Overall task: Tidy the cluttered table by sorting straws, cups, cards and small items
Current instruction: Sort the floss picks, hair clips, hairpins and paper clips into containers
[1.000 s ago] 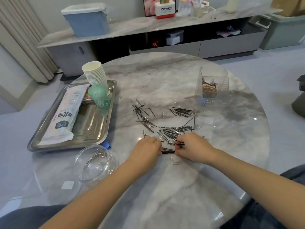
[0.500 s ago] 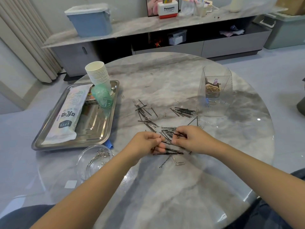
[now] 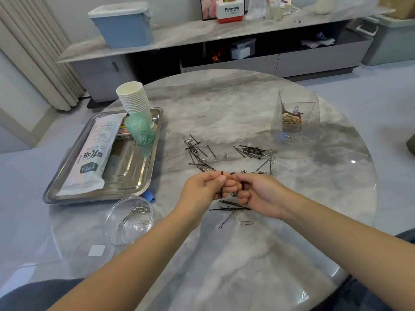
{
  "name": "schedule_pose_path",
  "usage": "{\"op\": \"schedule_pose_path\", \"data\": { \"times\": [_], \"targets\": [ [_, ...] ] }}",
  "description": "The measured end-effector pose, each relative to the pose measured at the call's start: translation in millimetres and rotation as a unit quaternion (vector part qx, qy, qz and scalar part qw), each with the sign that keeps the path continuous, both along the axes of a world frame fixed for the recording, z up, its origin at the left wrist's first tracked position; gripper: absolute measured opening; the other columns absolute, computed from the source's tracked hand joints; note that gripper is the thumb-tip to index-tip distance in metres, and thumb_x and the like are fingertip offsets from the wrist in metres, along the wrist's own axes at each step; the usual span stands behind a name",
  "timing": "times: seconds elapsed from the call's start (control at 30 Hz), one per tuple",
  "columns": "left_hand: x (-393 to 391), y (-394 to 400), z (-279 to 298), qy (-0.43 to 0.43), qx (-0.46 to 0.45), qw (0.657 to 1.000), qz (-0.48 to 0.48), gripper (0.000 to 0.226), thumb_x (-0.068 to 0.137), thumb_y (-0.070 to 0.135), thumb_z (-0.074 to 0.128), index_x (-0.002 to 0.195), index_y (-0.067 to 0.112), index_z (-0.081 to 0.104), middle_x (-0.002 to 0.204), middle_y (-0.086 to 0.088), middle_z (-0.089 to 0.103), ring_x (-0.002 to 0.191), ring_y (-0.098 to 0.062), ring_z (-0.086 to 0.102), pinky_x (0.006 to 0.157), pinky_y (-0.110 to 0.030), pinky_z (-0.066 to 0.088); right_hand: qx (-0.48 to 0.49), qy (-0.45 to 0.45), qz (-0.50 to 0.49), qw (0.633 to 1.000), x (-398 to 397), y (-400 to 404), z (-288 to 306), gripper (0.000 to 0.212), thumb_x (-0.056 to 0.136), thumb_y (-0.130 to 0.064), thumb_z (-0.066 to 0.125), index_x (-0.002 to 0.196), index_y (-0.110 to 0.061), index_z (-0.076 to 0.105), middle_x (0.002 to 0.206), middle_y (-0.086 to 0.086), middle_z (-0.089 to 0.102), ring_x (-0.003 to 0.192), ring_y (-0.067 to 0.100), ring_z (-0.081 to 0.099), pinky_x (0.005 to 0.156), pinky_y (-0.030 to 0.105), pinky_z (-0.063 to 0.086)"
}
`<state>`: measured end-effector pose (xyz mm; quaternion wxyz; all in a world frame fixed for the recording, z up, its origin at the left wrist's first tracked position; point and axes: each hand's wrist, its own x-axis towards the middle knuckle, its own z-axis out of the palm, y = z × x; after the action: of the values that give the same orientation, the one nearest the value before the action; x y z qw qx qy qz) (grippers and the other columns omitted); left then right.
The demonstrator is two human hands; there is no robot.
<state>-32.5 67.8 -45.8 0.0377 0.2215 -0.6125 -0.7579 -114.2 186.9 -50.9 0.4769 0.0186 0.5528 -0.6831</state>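
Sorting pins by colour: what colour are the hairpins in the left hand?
Black hairpins, head view.

Round grey marble table (image 3: 224, 254), pale grey floor (image 3: 370, 86), long low marble-topped cabinet (image 3: 258, 34) against far wall, blue lidded bin (image 3: 123, 28) on it, beige pleated curtain (image 3: 33, 46) at left, green-grey storage box (image 3: 395, 39) at right, soft even light

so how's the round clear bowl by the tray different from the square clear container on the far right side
The round clear bowl is low, wide and curved, near the person, beside the metal tray; the square clear container is tall, straight-walled and ribbed, at the table's far right. The bowl holds silver paper clips; the container holds tan bands and darker small items, too small to identify. Both are transparent and only partly filled.
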Motion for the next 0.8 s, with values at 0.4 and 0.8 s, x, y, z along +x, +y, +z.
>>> {"op": "schedule_pose_path", "data": {
  "times": [0.4,0.8],
  "targets": [
    [-1.0,-7.3,-0.9,-0.146,-0.001,0.989,0.031,0.005,0.081,0.01,0.072,0.085,0.009,0.069,0.064,-0.002,0.061,0.052,-0.005,0.056,0.055,-0.017,0.046,0.1,0.14,0.041,0.984,4.0,2.2,-0.1,0.027,0.1,-0.008,0.037,0.079,-0.008,0.052,0.059,0.005,0.059,0.056,0.014,0.051,0.057,0.023,0.042],
    [1.3,-11.2,-7.1,-0.113,-0.414,0.896,-0.115,0.025,0.074,0.024,0.079,0.097,0.02,0.071,0.082,0.011,0.061,0.075,-0.005,0.057,0.07,-0.017,0.045,0.12,-0.012,0.049,0.991,-6.1,9.9,2.0,0.03,0.1,-0.024,0.039,0.08,-0.008,0.056,0.061,0.003,0.049,0.051,0.014,0.048,0.047,0.024,0.044]
  ]
}}
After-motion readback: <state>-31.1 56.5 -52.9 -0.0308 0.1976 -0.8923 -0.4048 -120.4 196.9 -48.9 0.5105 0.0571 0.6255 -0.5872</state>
